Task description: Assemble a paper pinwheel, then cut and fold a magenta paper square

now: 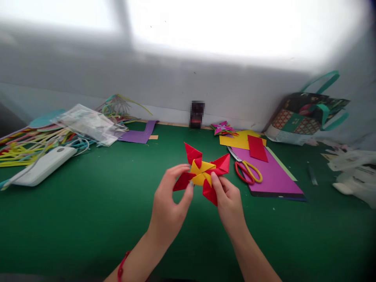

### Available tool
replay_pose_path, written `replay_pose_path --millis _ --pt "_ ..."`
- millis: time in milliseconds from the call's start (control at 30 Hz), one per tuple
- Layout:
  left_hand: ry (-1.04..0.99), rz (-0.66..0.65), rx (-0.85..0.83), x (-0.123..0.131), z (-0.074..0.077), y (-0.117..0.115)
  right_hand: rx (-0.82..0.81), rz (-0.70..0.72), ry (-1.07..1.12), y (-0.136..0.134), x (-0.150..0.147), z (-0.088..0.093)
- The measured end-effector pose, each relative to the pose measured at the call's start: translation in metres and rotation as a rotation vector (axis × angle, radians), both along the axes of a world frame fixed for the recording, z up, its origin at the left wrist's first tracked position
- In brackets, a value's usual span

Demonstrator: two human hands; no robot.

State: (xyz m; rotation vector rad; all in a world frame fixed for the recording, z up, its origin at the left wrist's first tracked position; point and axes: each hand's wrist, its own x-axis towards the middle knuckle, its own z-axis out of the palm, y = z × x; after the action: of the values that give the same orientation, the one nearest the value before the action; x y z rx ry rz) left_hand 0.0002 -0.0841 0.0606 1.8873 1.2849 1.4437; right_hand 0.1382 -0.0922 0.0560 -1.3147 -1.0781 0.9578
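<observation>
Squarely between both hands, the red-and-yellow folded-paper pinwheel hangs above the green table; left grip pinches its left point, right grip its lower point.

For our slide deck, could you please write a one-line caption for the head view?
Left hand and right hand pinch a red-and-yellow paper star over the green table, beside scissors.

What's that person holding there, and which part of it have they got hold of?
A red and yellow folded paper star. The left hand pinches its left red point; the right hand grips the lower right red point.
</observation>
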Motion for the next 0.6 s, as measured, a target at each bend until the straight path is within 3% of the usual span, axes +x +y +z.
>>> replay_pose_path --millis 67,100,200,267,467,600 --pt "-0.12 0.041 -0.174 -0.002 0.007 0.003 -0.004 0.078 -0.013 -0.001 0.004 0.003" --pt "-0.176 0.001 -0.272 -0.004 0.01 0.006 -0.005 0.126 -0.016 -0.001 0.005 0.005" --pt "-0.342 -0.28 -0.565 -0.009 0.015 0.013 0.002 0.245 0.002 -0.003 0.009 0.011" --pt "-0.421 -0.398 -0.666 -0.011 0.016 0.015 0.008 0.27 0.015 -0.004 0.01 0.012" --pt "-0.49 -0.33 -0.673 -0.009 0.011 0.028 0.083 0.265 -0.028 0.009 0.011 0.004" --pt "-0.465 -0.424 -0.677 -0.003 0.007 0.046 0.113 0.247 -0.071 0.028 0.014 -0.004"
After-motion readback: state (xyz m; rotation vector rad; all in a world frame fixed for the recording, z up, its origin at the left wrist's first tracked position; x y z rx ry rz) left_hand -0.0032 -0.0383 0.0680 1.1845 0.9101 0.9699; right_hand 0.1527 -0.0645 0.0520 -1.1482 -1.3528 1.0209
